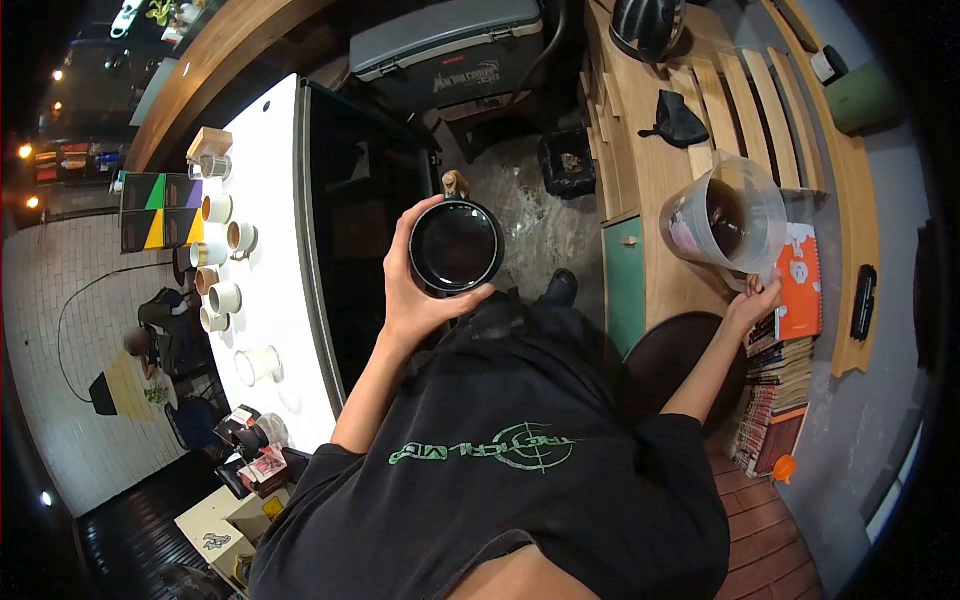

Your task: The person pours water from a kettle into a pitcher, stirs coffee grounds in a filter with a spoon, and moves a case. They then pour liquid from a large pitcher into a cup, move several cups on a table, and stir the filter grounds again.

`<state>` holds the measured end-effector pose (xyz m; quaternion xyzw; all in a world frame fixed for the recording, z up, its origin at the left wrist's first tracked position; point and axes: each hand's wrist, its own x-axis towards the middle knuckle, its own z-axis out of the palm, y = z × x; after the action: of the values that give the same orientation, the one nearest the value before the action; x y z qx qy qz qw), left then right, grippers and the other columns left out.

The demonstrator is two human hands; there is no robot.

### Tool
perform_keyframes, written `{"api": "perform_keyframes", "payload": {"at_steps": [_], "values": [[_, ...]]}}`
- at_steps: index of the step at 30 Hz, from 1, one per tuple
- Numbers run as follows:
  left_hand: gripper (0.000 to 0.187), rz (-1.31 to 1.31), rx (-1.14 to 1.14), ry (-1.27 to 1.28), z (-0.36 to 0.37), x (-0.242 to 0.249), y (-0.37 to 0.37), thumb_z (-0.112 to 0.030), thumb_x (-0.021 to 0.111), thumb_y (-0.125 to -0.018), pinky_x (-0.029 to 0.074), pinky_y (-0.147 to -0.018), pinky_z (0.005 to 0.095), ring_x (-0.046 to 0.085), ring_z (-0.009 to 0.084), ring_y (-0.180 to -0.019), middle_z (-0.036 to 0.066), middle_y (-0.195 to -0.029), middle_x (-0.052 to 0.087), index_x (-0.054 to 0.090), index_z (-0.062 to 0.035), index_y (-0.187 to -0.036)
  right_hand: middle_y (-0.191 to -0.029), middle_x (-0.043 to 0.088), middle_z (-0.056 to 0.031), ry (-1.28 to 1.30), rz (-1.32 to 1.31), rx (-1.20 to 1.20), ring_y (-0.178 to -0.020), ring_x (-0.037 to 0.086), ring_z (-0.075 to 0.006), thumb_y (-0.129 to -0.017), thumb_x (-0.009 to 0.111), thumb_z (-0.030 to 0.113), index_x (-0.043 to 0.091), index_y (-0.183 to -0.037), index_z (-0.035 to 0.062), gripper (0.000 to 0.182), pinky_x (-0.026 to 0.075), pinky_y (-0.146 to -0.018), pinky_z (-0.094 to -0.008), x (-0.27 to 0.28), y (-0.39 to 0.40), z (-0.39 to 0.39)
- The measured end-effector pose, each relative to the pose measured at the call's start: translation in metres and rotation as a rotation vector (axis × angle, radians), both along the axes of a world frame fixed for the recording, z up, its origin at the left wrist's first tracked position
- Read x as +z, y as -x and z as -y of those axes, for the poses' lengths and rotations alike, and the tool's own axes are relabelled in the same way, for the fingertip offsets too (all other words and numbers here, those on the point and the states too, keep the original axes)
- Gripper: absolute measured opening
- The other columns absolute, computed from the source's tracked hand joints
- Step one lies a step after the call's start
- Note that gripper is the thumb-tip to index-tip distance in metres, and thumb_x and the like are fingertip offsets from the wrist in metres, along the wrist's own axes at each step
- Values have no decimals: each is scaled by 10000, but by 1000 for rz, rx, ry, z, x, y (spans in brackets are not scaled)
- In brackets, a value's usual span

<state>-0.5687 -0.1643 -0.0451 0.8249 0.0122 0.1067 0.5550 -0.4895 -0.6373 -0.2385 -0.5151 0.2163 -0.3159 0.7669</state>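
Note:
My left hand [408, 292] is wrapped round the side of a round black cup [456, 247], seen from above in front of my chest. Its inside is dark and glossy, and a small brown, wood-like piece [455, 184] shows at its far edge. On the right, my right hand [752, 303] is closed on the handle of a clear plastic pitcher [690, 225]. Brown liquid [725, 217] shows inside the pitcher, which overlaps the wooden counter [660, 160] and an orange notebook [803, 285] in this view.
Several small cups [225, 297] and a glass [258, 366] stand on the white counter [280, 200] at left. A black cloth [680, 118] and a kettle [648, 25] sit on the wooden counter. Ahead are a grey cooler box [450, 60] and a bin [566, 165].

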Motion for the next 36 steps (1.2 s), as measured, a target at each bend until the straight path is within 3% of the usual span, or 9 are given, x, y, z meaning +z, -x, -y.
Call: {"api": "perform_keyframes", "payload": {"at_steps": [7, 8, 9, 11, 13, 15, 18, 24, 36], "values": [[938, -19, -7, 20, -1, 0, -3, -208, 910, -560, 472, -1012, 358, 621, 220, -1123, 126, -1197, 614, 458, 7, -1353, -690, 548, -23, 112, -101, 47, -564, 474, -81, -959, 564, 254, 592, -856, 5, 271, 381, -537, -214, -13, 11, 18], [935, -16, -1, 29, -3, -4, -2, -212, 909, -560, 470, -1014, 360, 620, 223, -1125, 128, -1202, 610, 462, 8, -1351, -755, 580, -49, 319, -194, -18, -634, 524, -115, -970, 566, 241, 604, -907, -23, 274, 422, -587, -231, 3, 13, 8], [935, -16, -4, 35, -5, -6, -2, -212, 909, -560, 470, -1014, 360, 620, 223, -1125, 128, -1202, 610, 462, 8, -1351, -755, 580, -49, 325, -194, -22, -634, 524, -115, -970, 566, 241, 604, -907, -23, 274, 422, -587, -231, 16, 13, 1], [931, 2, -9, 5, -10, -8, -2, -211, 907, -563, 467, -1015, 358, 617, 224, -1128, 128, -1197, 613, 462, 7, -1350, -857, 597, -71, 920, -209, -256, -725, 549, -155, -976, 571, 189, 591, -986, -36, 225, 453, -655, -261, 43, 15, -13], [929, 11, 3, 15, -12, -8, -3, -210, 906, -563, 467, -1014, 357, 616, 223, -1130, 127, -1195, 614, 463, 7, -1349, -908, 578, -94, 968, -222, -376, -791, 546, -190, -966, 613, 163, 551, -1058, -30, 223, 464, -722, -317, 73, 24, -28], [926, 18, 32, 20, -17, -7, -1, -209, 905, -563, 467, -1014, 356, 615, 223, -1131, 126, -1193, 615, 463, 7, -1348, -975, 560, -134, 1221, -122, -482, -852, 551, -243, -969, 581, 148, 534, -1036, -24, 190, 456, -756, -349, 112, 25, -52], [918, 25, 56, 71, -24, -5, 1, -204, 904, -570, 469, -1009, 351, 615, 220, -1132, 126, -1196, 612, 462, 10, -1346, -999, 552, -134, 1111, -22, -385, -885, 549, -250, -971, 570, 141, 520, -1057, -31, 198, 453, -787, -366, 145, 21, -99], [951, 42, 161, 36, -57, -10, 16, -230, 897, -570, 437, -1060, 375, 581, 231, -1190, 137, -1268, 577, 445, 4, -1373, -1023, 526, -122, 1044, 181, 154, -952, 521, -228, -916, 556, 49, 529, -1036, -19, 141, 428, -844, -334, 177, -7, -217], [965, -12, 465, 22, -174, -9, 70, -201, 907, -586, 429, -1058, 354, 561, 218, -1205, 142, -1306, 541, 421, -9, -1397, -1005, 528, -104, 949, 341, 882, -864, 526, -204, -835, 638, 11, 575, -989, 18, 166, 441, -764, -302, 189, -26, -434]]}}
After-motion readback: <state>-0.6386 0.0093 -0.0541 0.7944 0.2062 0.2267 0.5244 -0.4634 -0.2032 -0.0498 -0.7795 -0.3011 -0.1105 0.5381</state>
